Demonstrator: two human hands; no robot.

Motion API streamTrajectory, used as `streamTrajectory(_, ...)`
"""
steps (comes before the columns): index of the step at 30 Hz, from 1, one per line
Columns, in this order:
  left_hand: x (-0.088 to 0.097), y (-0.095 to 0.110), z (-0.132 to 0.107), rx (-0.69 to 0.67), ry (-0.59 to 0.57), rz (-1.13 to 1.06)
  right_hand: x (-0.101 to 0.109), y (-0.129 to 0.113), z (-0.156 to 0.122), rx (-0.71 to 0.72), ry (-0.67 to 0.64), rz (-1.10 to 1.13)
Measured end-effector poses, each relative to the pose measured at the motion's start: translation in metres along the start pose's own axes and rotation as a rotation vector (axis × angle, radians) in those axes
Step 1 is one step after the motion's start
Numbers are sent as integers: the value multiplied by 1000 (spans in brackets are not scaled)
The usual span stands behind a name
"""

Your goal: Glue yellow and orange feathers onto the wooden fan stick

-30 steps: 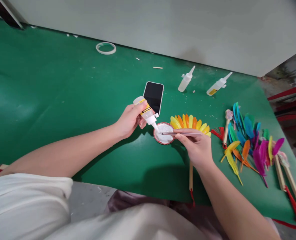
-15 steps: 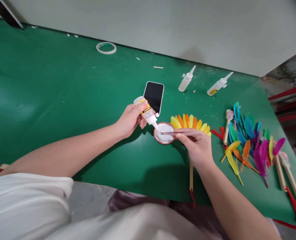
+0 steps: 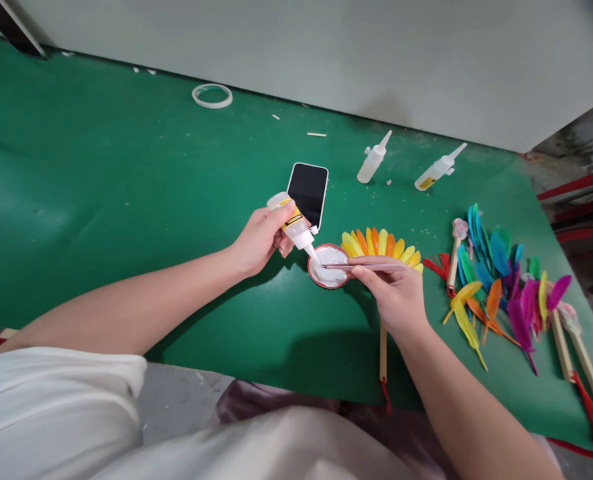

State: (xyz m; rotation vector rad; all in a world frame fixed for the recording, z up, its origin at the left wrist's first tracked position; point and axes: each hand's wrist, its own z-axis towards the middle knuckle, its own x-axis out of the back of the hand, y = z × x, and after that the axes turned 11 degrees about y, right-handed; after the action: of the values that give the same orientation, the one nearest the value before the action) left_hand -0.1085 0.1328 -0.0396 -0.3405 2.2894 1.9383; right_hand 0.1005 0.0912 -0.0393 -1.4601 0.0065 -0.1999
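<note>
Head view (only one), clock as seen, 12 away from wearer: left hand (image 3: pixel 263 241) is wrapped round a glue-type bottle (image 3: pixel 291 220), tilted, long axis roughly 11 to 5, nozzle down at about 5. Right hand (image 3: pixel 393 287) pinches tweezers (image 3: pixel 363 267) between thumb and fingers, axis 9–3, tips at 9; can't tell if the tips hold anything. Red-rimmed dish (image 3: pixel 333 277), white inside, sits between: about 4 from left hand, 9–10 from right, right fingertips nearer. Key relation, my read: nozzle end vs tweezer tips, right beside each other over the dish; contact can't be made out. Feather fan (image 3: pixel 376 243) at 12 from right hand, partly hidden; loose feathers (image 3: pixel 519 310) at 3.
</note>
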Motion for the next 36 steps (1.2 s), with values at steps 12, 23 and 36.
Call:
streamTrajectory(12,-1,1,-1,1,-2,0,0,0,-1,-7,-3,-3)
streamTrajectory(23,-1,2,0,-1,1,4,0,0,-1,-14,2,-7)
streamTrajectory(36,0,2,0,2,9,42,0,-1,-1,-18,-2,-43)
